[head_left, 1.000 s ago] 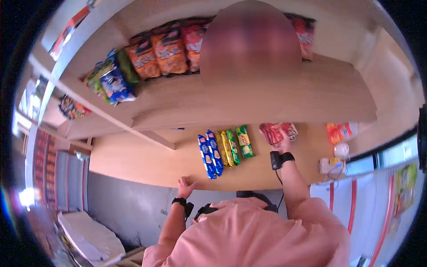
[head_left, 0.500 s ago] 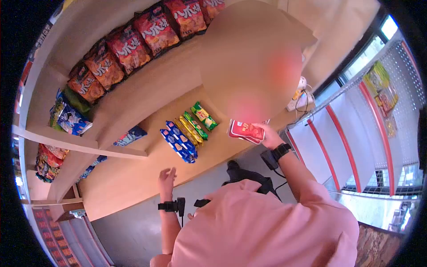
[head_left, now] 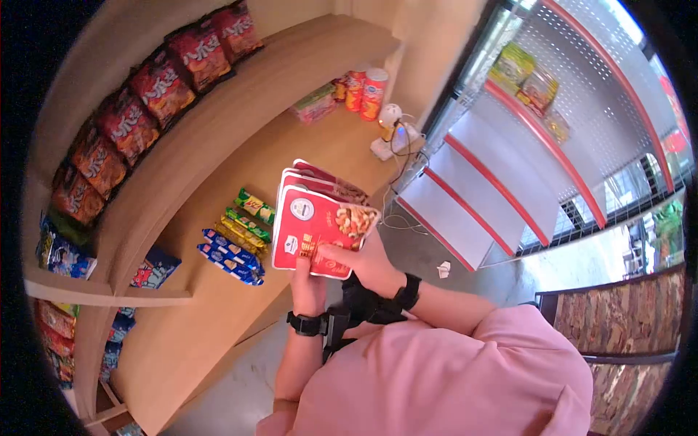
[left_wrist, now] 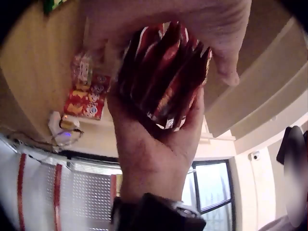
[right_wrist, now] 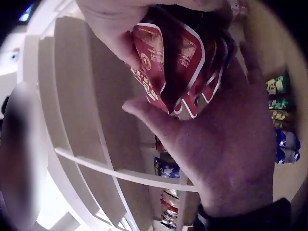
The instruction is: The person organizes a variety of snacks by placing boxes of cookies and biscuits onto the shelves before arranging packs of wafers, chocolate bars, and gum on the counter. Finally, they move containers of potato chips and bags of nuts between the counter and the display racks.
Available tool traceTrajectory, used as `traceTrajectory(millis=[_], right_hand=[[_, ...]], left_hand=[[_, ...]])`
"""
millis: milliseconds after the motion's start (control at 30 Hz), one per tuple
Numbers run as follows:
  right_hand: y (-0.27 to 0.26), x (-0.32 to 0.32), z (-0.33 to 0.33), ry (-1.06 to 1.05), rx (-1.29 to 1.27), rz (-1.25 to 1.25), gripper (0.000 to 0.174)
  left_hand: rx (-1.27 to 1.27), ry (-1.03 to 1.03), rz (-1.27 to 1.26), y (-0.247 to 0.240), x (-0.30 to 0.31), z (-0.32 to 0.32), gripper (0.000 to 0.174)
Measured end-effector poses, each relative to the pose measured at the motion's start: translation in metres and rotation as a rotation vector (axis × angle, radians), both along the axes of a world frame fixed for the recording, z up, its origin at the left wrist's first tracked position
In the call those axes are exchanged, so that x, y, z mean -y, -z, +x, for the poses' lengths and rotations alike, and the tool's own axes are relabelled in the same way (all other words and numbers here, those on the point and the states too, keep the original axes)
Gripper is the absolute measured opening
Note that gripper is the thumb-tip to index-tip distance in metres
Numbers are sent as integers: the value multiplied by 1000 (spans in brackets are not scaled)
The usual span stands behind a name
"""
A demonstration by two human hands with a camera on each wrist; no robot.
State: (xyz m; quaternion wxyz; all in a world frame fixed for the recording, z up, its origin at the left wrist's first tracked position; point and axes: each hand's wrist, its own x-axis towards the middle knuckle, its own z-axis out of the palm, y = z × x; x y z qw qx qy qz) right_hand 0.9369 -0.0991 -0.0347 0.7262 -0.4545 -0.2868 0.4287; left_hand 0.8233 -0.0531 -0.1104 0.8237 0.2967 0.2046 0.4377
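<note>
Several red packets (head_left: 309, 225) stand fanned in a stack in both hands above the table. The right hand (head_left: 367, 261) grips their lower right side, thumb across the front packet's face. At the lower left edge the left hand (head_left: 309, 291) holds them, its thumb in front; its other fingers are mostly hidden behind. In the left wrist view the packets (left_wrist: 161, 77) spread between the left hand (left_wrist: 192, 21) above and the right hand (left_wrist: 154, 149) below. The right wrist view shows the left palm (right_wrist: 221, 139) under the packets (right_wrist: 187, 57).
On the wooden table (head_left: 174, 341) lie blue packs (head_left: 229, 258), yellow packs (head_left: 240, 236) and green packs (head_left: 254, 207). Red cans (head_left: 372, 94) and a white plug with cables (head_left: 390, 114) stand at the back. Snack bags (head_left: 163, 83) line the upper shelf; white racks are on the right.
The right hand has lifted the red packets off the table and brought them towards the body. The left hand has come over and taken hold of them too. The head view has swung right.
</note>
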Motion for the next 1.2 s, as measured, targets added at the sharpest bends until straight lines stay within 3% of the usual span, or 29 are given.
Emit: traceTrajectory(millis=[33,67,133,167,333,400,467,567,700,833,967,1033,1200], right_hand=[[3,7,-2,69,17,-44,68],[8,13,-1,81,17,-40,68],[15,21,4,110,261,-17,62],[9,23,4,90,225,4,76],[-9,39,33,-1,142,14,89],[-11,50,62,141,577,-14,93],[-23,62,91,134,550,47,86],[-32,75,131,13,738,-128,53],[-17,93,196,-126,801,-352,40],[3,115,261,-41,537,-370,35],[14,129,322,50,551,-367,31],[14,134,354,12,687,-356,27],[32,135,408,62,633,-205,21]], left_hand=[[54,27,-40,-5,3,2,53],[106,53,-80,-10,6,4,52],[85,64,-73,-17,9,12,53],[143,75,-121,-17,9,15,53],[133,40,-175,-29,9,26,54],[85,44,-175,-20,5,28,53],[124,257,-287,-16,4,40,53],[24,281,-298,-13,13,71,51],[-130,321,-277,-10,23,129,48],[-235,368,-288,-10,35,200,47],[-252,465,-285,1,37,264,50],[-258,490,-274,4,41,294,53],[-233,431,-232,5,55,341,64]])
